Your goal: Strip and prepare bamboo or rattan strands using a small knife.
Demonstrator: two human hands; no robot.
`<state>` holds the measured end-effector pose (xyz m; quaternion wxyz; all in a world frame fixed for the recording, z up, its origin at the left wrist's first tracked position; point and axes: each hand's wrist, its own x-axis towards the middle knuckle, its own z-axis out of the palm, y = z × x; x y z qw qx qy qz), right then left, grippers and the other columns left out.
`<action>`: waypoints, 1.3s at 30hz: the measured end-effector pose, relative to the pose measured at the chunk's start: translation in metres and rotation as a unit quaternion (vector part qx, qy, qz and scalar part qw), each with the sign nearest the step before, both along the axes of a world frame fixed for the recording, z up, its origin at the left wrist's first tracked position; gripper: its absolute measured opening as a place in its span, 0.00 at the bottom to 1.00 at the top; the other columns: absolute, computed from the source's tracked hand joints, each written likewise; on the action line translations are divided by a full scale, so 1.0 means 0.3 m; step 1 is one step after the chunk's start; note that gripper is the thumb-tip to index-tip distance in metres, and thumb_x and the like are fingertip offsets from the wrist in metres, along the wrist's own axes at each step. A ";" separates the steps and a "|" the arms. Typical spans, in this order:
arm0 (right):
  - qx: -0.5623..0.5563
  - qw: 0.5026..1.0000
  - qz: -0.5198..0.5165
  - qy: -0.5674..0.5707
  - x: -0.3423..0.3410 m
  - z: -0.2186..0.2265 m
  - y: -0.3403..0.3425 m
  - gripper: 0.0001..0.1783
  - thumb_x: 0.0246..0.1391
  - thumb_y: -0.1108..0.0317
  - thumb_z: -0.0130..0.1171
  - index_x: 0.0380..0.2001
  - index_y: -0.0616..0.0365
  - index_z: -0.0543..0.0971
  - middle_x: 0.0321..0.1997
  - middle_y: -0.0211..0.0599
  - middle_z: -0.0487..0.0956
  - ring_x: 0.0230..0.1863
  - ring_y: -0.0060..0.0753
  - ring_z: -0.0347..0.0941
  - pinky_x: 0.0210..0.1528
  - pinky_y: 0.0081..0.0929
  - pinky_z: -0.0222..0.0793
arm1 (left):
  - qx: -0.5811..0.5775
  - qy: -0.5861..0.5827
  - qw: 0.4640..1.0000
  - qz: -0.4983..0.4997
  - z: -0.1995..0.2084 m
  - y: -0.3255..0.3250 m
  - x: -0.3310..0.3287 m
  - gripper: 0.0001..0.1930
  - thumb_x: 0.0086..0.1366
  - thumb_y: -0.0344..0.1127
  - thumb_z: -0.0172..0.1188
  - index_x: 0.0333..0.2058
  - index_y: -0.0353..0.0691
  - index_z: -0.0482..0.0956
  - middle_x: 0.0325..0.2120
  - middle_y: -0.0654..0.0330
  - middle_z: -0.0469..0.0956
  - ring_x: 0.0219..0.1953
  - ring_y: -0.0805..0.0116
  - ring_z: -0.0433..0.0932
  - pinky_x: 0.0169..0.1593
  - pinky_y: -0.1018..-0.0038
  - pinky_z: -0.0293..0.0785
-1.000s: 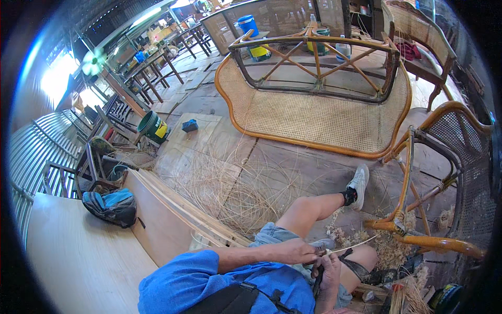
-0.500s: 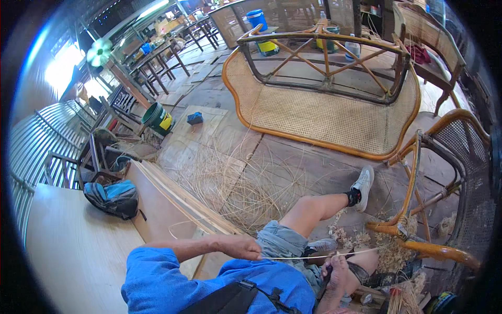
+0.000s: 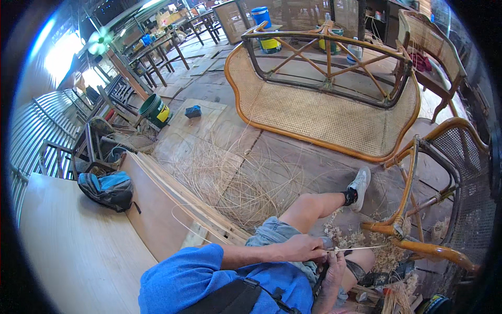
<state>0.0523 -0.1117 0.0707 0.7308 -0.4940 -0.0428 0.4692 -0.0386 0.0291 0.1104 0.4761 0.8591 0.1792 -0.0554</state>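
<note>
Cane strip, thin and pale, is between the two hands and pokes out past the right knee, over some curly shavings. I see the right hand pinching it with thumb and finger. The left hand is curled right by it, but its fingertips are hidden, so I can't tell from my screen if it grips too. Near the strip's tip, a thick orange bar of a woven chair sticks out and blocks that side. Beyond the white shoe, a long woven bench with crossed bars takes up lots of floor. A big tangle of loose cane sprawls in front of it. To the left, a backpack sits on a pale panel. A green bucket and a blue block are farther off.
</note>
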 end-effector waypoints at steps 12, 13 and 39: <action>0.021 0.999 0.037 0.028 0.006 -0.043 -0.031 0.11 0.54 0.62 0.54 0.32 0.56 0.67 0.19 0.29 0.69 0.12 0.21 0.62 0.11 0.16 0.56 | 0.000 0.033 0.998 -0.050 0.004 -0.012 -0.033 0.18 0.61 0.49 0.48 0.25 0.38 0.71 0.19 0.45 0.73 0.25 0.44 0.73 0.28 0.54 0.66; 0.018 0.998 0.043 0.039 0.004 -0.060 -0.036 0.11 0.54 0.62 0.54 0.33 0.56 0.67 0.19 0.29 0.68 0.12 0.22 0.62 0.11 0.17 0.56 | 0.002 0.032 0.998 -0.046 0.009 -0.009 -0.043 0.18 0.61 0.49 0.48 0.25 0.38 0.71 0.19 0.45 0.73 0.25 0.44 0.73 0.28 0.54 0.66; -0.282 0.940 -0.193 0.000 0.184 -0.062 -0.659 0.18 0.54 0.54 0.51 0.40 0.57 0.71 0.25 0.31 0.69 0.17 0.26 0.60 0.20 0.24 0.60 | -0.016 0.003 0.995 -0.095 -0.159 -0.082 0.025 0.16 0.61 0.47 0.48 0.26 0.39 0.71 0.21 0.46 0.73 0.27 0.45 0.73 0.29 0.55 0.67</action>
